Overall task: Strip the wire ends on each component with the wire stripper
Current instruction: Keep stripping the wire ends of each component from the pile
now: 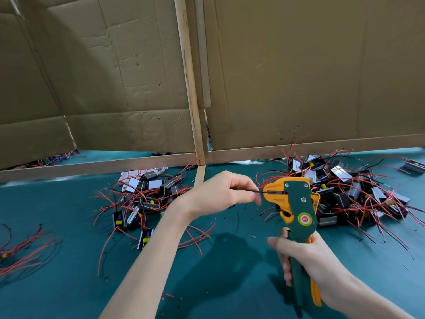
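My right hand (305, 261) grips the handles of a green and orange wire stripper (296, 208), held upright above the teal table. My left hand (220, 192) pinches a thin black wire (258, 191) whose end sits in the stripper's orange jaws. Red wires hang below my left hand; the component they belong to is hidden by the hand. One pile of black components with red and black wires (145, 196) lies left of centre. A larger pile (349, 192) lies behind the stripper on the right.
Cardboard panels on a wooden frame (197, 125) wall off the back of the table. Loose red and black wires (20, 249) lie at the left edge. A single component (414, 166) sits far right. Small insulation scraps (169, 295) dot the teal mat.
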{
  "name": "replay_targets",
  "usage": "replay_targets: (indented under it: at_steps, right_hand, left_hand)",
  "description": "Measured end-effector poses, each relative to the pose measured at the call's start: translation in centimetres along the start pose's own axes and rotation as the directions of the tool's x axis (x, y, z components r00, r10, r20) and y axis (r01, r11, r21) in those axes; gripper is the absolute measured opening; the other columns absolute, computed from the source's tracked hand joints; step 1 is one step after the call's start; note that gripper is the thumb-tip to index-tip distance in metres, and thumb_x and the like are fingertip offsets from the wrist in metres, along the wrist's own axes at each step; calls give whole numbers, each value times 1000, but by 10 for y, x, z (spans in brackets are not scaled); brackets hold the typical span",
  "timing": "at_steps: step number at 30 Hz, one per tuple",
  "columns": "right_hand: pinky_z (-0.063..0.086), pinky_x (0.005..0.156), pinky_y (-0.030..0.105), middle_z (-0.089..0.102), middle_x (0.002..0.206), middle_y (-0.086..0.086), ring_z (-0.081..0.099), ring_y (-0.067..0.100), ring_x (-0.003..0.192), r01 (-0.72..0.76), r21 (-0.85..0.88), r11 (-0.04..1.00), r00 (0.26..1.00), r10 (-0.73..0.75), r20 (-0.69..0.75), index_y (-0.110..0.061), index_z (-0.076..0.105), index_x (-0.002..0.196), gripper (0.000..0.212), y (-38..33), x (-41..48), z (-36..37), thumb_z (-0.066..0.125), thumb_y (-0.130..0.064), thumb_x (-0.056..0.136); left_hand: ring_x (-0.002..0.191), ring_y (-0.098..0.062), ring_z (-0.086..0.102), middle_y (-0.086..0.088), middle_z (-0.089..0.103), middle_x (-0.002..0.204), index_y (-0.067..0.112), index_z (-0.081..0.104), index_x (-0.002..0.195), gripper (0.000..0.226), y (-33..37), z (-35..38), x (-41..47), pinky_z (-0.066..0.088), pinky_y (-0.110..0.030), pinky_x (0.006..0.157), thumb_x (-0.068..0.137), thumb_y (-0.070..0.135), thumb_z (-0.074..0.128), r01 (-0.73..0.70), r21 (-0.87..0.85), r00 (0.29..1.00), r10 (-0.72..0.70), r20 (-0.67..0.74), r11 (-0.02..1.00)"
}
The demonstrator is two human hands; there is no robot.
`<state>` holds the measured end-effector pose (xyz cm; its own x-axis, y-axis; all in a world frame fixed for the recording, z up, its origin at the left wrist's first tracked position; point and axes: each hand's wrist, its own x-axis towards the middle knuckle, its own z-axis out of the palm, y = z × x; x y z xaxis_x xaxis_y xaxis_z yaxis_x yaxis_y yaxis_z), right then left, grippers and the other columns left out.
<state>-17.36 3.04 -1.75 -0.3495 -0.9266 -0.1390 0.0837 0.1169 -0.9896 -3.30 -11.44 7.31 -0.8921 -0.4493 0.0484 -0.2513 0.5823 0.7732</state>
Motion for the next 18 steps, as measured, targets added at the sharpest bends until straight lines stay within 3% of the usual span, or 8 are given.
replay_targets:
  at_steps: [2,4,7,12,15,18]
  right_hand:
    - [44,43,31,47,50,17,44,25,38,-26,31,999,1000,26,-11,-6,51,62,29,4,2,-1,74,-4,79]
    - [52,49,36,56,59,21,56,31,48,-46,103,994,994,35,102,-7,63,64,21,-2,1,0,82,-3,71]
    - [58,66,43,64,79,28,66,42,73,-74,231,970,965,11,261,-7,72,75,16,-9,2,-2,82,-6,62]
    - [58,68,42,65,82,27,68,41,75,-41,297,954,973,-29,228,-7,74,77,14,-7,9,-10,77,-5,64]
    - [58,67,42,64,83,27,68,40,76,-36,325,945,980,-30,197,-5,74,78,16,-7,13,-14,76,-4,62]
    - [58,67,40,66,83,27,69,40,77,-35,331,943,983,-27,180,-4,73,78,16,-7,16,-17,75,-3,62]
  left_hand:
    - [67,-9,42,13,55,68,19,71,87,18,-1,4,2,35,-23,66,95,15,55,29,11,1000,-29,3,1000]
    - [67,-9,40,15,53,65,21,71,87,20,-2,5,2,34,-26,67,96,16,54,44,7,999,-44,-4,999]
    - [55,-1,39,18,49,56,21,70,91,24,-7,-2,0,32,-13,55,100,20,48,62,-28,997,-63,-32,998]
    - [45,2,40,7,41,61,18,70,94,33,-14,-10,0,29,-12,48,104,17,38,84,-31,984,-88,-154,996]
    - [62,-6,45,4,56,77,24,71,91,30,-13,-7,5,34,-16,59,102,16,44,9,48,941,8,-339,999]
    - [78,1,51,16,59,81,25,73,93,28,-3,3,18,37,-17,78,98,8,50,-84,185,849,167,-502,979]
